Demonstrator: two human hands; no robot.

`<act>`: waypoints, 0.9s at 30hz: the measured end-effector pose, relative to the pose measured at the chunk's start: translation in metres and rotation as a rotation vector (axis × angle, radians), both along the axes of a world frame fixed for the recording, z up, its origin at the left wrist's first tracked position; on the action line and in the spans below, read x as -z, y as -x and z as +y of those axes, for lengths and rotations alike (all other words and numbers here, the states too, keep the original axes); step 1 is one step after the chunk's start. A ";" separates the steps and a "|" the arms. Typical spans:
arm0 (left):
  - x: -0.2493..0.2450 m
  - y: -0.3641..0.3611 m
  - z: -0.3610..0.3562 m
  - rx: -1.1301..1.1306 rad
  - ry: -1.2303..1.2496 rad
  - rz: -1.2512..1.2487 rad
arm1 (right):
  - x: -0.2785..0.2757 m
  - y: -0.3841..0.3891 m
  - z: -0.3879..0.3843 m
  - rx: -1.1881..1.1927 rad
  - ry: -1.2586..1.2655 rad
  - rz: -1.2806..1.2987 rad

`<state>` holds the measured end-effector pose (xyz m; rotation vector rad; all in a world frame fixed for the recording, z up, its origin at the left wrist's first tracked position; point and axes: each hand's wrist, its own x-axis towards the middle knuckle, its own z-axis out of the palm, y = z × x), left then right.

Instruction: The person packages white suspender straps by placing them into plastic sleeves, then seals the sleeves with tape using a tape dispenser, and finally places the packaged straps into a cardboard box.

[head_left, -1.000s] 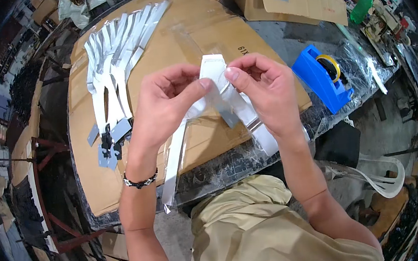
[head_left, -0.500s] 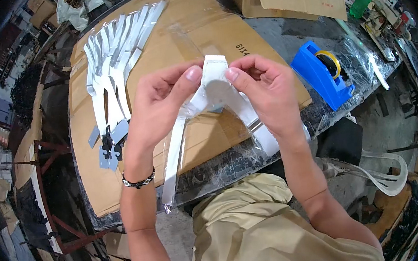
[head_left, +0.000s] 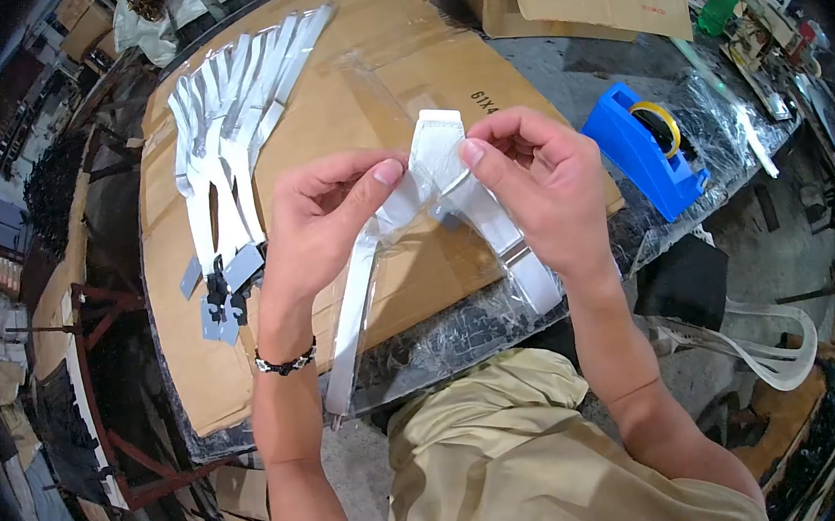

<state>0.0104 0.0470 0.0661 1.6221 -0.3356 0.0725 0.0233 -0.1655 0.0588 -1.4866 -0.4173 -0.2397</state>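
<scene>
A pair of white suspenders (head_left: 439,148) is held up over the cardboard in front of me, its straps joining in a stitched patch at the top. My left hand (head_left: 328,214) pinches the left strap just below the patch between thumb and fingers. At the patch's right edge, my right hand (head_left: 546,183) grips with thumb and forefinger. Clear plastic film clings to the straps. One strap hangs down past the table edge on the left; the other, with a metal slider, runs down under my right hand.
Several more white suspenders (head_left: 233,117) with grey tags and black clips lie at left on the cardboard sheet (head_left: 388,62). A blue tape dispenser (head_left: 644,158) stands right on the wrapped table (head_left: 554,61). Behind are an opened carton (head_left: 604,1) and a green bottle (head_left: 720,3).
The stitched patch has shifted slightly right and tilted. My left hand has slid from the patch's edge down onto the left strap; my right hand still pinches the right edge.
</scene>
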 end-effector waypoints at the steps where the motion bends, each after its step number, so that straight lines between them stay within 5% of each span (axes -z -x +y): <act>1: 0.000 0.000 -0.001 0.004 0.005 0.001 | 0.001 0.000 0.000 -0.001 0.001 -0.017; 27: -0.003 0.008 -0.017 -0.014 0.050 0.043 | 0.002 0.009 -0.003 -0.002 0.084 -0.037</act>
